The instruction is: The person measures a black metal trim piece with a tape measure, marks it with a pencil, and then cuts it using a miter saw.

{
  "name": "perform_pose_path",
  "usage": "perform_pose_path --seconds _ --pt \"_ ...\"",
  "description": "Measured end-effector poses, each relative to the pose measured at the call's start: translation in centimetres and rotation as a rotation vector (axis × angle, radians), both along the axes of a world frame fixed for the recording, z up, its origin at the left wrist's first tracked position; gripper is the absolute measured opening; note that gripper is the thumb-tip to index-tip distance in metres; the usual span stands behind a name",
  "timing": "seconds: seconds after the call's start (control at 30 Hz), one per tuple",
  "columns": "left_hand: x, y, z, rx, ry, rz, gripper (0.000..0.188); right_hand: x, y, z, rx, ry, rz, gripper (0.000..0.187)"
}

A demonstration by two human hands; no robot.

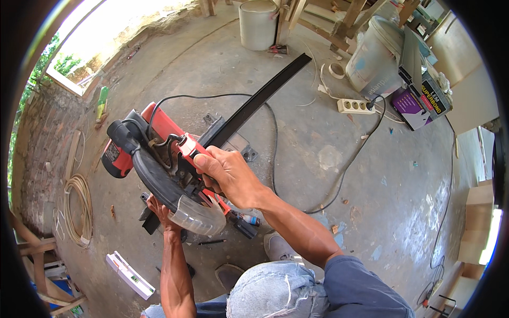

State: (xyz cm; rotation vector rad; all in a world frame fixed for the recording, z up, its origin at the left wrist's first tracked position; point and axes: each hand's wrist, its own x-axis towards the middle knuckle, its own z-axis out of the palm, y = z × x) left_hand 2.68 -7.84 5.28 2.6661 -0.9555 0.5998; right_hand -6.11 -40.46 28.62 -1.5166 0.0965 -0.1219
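A red and black miter saw (159,153) stands on the floor in front of me. My right hand (230,172) is closed round its red handle (192,150). A long black channel strip (260,98) lies across the saw's base, slanting from the far right to the near left. My left hand (163,213) is low by the strip's near end (151,224), fingers bent against it and partly hidden by the saw. A clear plastic blade guard (197,216) hangs close beside that hand. The blade and the cut spot are hidden under the saw head.
The saw's black cord (275,143) loops over the floor to a white power strip (355,106). A white bucket (259,26), a paint pail (374,58) and a purple carton (411,108) stand farther back. Coiled cable (78,209) and a white strip (130,275) lie left.
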Motion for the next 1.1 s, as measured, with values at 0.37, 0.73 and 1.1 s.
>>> perform_pose_path --seconds 0.37,0.73,1.1 --pt "-0.5 -3.0 1.2 -0.084 0.068 0.005 0.040 -0.5 -0.2 -1.1 -0.028 -0.033 0.010 0.051" --pt "-0.5 -4.3 4.7 -0.112 0.073 -0.015 0.045 -1.7 -0.7 -3.5 -0.046 -0.071 0.036 0.050" --pt "-0.6 -4.4 5.6 -0.135 0.046 0.017 0.041 -1.6 -0.6 -2.9 -0.025 -0.082 0.035 0.048"
